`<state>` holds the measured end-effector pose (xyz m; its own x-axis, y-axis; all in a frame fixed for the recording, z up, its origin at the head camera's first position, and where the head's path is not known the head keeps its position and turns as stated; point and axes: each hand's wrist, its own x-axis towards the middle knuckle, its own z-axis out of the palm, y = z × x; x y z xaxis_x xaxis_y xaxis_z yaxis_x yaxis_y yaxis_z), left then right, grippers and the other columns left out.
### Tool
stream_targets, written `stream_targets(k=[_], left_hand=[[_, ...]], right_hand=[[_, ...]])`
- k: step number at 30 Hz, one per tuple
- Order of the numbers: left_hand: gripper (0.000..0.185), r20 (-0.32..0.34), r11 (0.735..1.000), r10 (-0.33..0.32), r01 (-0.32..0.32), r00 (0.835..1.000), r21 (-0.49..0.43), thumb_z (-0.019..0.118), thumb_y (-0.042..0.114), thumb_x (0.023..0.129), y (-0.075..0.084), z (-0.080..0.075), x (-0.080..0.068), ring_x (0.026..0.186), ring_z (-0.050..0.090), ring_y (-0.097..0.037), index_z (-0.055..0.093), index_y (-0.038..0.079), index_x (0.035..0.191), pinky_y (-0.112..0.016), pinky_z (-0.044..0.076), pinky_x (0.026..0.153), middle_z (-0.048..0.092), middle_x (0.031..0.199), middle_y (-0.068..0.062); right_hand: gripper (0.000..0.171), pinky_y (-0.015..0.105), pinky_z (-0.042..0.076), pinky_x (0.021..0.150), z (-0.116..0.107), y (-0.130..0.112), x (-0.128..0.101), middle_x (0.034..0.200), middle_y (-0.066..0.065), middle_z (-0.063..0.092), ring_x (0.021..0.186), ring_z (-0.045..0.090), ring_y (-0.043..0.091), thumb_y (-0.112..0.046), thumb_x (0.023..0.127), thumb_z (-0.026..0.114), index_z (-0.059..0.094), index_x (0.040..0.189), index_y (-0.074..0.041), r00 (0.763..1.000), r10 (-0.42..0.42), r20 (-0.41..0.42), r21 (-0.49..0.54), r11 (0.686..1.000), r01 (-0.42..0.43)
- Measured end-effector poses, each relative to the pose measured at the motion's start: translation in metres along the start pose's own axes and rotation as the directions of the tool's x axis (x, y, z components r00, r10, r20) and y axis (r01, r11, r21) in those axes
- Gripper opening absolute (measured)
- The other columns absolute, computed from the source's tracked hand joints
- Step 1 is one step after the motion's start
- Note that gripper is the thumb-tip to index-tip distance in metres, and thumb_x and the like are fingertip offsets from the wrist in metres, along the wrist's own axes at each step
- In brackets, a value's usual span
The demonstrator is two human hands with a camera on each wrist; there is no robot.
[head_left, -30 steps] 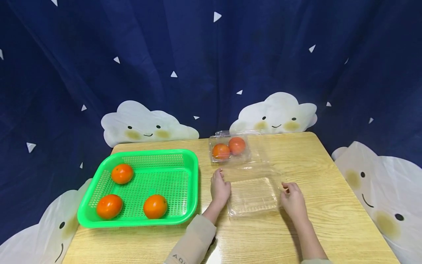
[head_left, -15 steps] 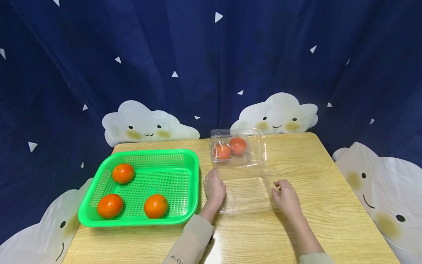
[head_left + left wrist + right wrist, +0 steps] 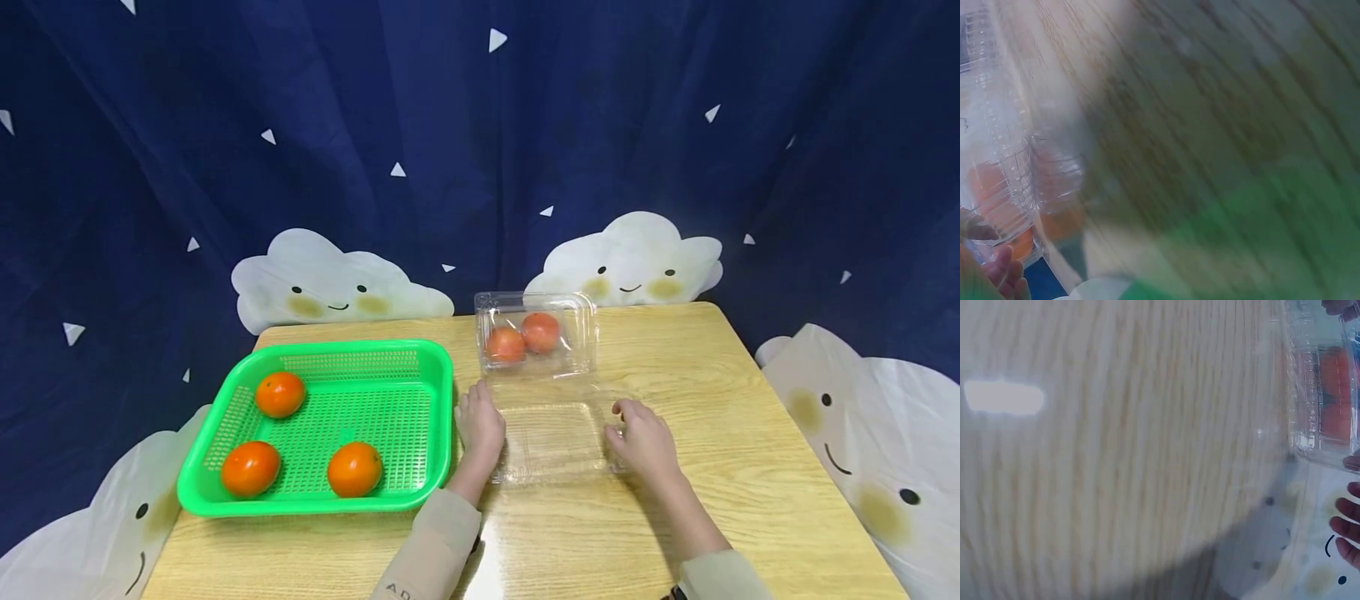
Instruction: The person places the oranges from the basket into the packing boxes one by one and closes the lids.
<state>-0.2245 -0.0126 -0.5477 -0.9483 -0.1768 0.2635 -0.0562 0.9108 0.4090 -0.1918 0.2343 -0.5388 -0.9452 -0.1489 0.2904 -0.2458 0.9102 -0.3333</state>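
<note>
From the head camera, my left hand (image 3: pixel 480 422) curls its fingers over the nine o'clock edge of the clear, shallow plastic clamshell box (image 3: pixel 553 433), and my right hand (image 3: pixel 640 437) pinches the three o'clock edge, so I hold the box from both sides. It lies flat on the pale wooden table (image 3: pixel 750 467), just right of centre. At twelve o'clock from it, touching or nearly so, the raised clear plastic half (image 3: pixel 536 333) holds two orange-red persimmons (image 3: pixel 522 337); whether it is the same hinged box or a second one I cannot tell. At nine o'clock from my left hand sits the green perforated plastic basket (image 3: pixel 225 433) with three more orange persimmons (image 3: pixel 354 468).

From the left wrist camera, much is blurred. I make out ribbed clear plastic at the left, orange fruit behind it, green at the lower right, and my fingertips (image 3: pixel 1004 272) at the lower left corner beside the plastic.

From the right wrist camera I see wood grain, the clear plastic at two o'clock with orange behind it, and my fingertips (image 3: pixel 1347 528) at four o'clock.

I judge I am settling the empty tray square before me. The next move calls for freeing one hand while the other keeps the light tray from sliding.
</note>
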Motion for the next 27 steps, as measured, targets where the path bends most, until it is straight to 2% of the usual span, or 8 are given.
stream_targets(k=[3,8,13,20,27], left_hand=[[0.03,-0.014,1.0,0.001,-0.001,1.0,0.0,0.061,0.0,0.074,-0.002,0.0,0.001,0.084,0.051,-0.027,0.054,0.004,0.102,-0.035,0.041,0.07,0.058,0.09,-0.008],[0.031,-0.023,1.0,0.003,-0.002,1.0,0.012,0.061,0.001,0.075,-0.004,0.001,0.001,0.087,0.051,-0.027,0.053,0.003,0.105,-0.035,0.042,0.072,0.058,0.094,-0.009],[0.035,0.009,0.999,-0.007,0.007,1.0,0.035,0.06,0.003,0.078,-0.004,0.0,0.001,0.09,0.05,-0.027,0.051,0.002,0.112,-0.035,0.043,0.076,0.057,0.099,-0.01],[0.043,0.043,0.999,-0.035,0.033,0.998,0.043,0.06,0.005,0.08,-0.003,-0.003,0.002,0.095,0.048,-0.027,0.048,0.002,0.121,-0.036,0.043,0.08,0.055,0.105,-0.011],[0.04,-0.011,1.0,-0.016,0.016,1.0,0.023,0.06,0.005,0.078,-0.004,-0.005,0.001,0.092,0.047,-0.028,0.048,-0.001,0.115,-0.035,0.045,0.077,0.051,0.102,-0.013]], right_hand=[[0.033,0.048,0.047,0.073,-0.002,-0.002,0.003,0.098,0.016,0.062,0.086,0.058,0.032,-0.022,0.078,0.065,0.057,0.102,0.0,0.998,0.008,0.063,-0.045,0.999,-0.005],[0.037,0.053,0.041,0.08,-0.004,-0.006,0.006,0.103,0.018,0.059,0.096,0.055,0.037,-0.026,0.082,0.058,0.055,0.109,-0.001,0.99,0.024,0.142,-0.115,0.993,-0.008],[0.044,0.052,0.038,0.082,-0.003,-0.008,0.006,0.106,0.02,0.054,0.099,0.051,0.038,-0.028,0.086,0.05,0.049,0.121,-0.002,0.977,0.044,0.208,-0.175,0.984,-0.007],[0.04,0.051,0.038,0.08,-0.003,-0.011,0.006,0.1,0.018,0.053,0.093,0.052,0.036,-0.024,0.087,0.047,0.047,0.12,0.0,0.977,0.024,0.212,-0.199,0.98,0.019],[0.038,0.048,0.04,0.075,-0.002,-0.012,0.006,0.097,0.017,0.054,0.088,0.052,0.034,-0.022,0.086,0.049,0.048,0.117,0.001,0.981,0.014,0.192,-0.191,0.981,0.023]])
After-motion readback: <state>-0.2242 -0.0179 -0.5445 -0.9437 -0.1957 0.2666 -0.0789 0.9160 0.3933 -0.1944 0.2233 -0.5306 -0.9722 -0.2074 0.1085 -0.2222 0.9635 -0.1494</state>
